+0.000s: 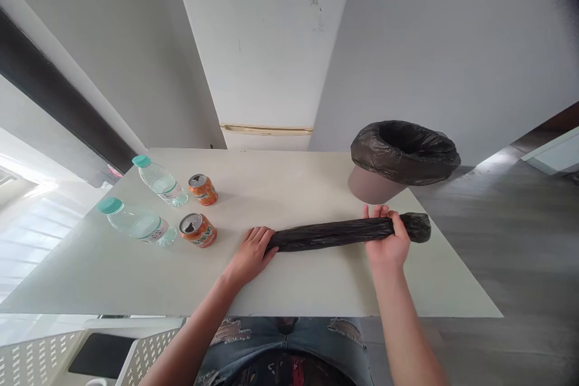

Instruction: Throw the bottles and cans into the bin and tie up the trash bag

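Observation:
A roll of black rubbish bags [335, 233] lies stretched across the white table [280, 187], left to right. My left hand [252, 254] rests on its left end with the fingers together and pressing down flat. My right hand [386, 240] is wrapped round the roll near its right end, whose tip sticks out past the fingers. Behind the right hand stands a small bin [400, 160] lined with a black bag, tilted in this view.
Two plastic water bottles with teal caps [159, 181] [136, 221] and two opened orange drink cans [203, 189] [198, 230] stand at the table's left. A white perforated chair [145, 356] sits below the near edge. A pale wall column rises behind the table.

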### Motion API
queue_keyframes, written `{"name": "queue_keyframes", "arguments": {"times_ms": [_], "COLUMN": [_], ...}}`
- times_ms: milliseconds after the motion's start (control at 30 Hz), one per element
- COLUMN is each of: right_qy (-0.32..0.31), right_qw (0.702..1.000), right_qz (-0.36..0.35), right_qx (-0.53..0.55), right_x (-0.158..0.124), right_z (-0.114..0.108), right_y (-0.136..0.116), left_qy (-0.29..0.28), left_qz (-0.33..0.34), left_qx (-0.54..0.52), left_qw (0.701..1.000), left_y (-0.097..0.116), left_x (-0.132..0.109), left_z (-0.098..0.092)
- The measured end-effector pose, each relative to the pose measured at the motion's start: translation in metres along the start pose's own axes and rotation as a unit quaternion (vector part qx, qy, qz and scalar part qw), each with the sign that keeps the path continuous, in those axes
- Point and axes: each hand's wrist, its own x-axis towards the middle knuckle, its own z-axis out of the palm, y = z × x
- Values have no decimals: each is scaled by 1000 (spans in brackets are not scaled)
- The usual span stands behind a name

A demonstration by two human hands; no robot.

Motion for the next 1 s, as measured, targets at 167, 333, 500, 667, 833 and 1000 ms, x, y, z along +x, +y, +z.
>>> {"name": "queue_keyframes", "arguments": {"times_ms": [167, 333, 500, 667, 833, 1000], "right_qy": [-118, -390, -400, -441, -464, -468], "right_qw": [949, 589, 512, 486, 492, 521], "right_qz": [-44, -56, -45, -55, -59, -54], "right_qx": [-290, -706, -759, -752, -734, -712], "right_x": [-14, -49, -77, -89, -98, -85], "right_z": [31, 71, 105, 123, 130, 119], "right_y": [-16, -7, 9, 21, 33, 26], "left_qy": [5, 4, 14, 6, -17, 5], "left_qz": [-6, -11, -6, 17, 47, 4], "left_qx": [-13, -36, -57, -64, -41, -60], "left_qw": [1000, 999, 998, 998, 998, 998], "left_y": [0, 0, -1, -1, 1, -2], "left_x": [0, 0, -3, -2, -2, -3], "left_z": [-1, -3, -2, -7, -11, -9]}}
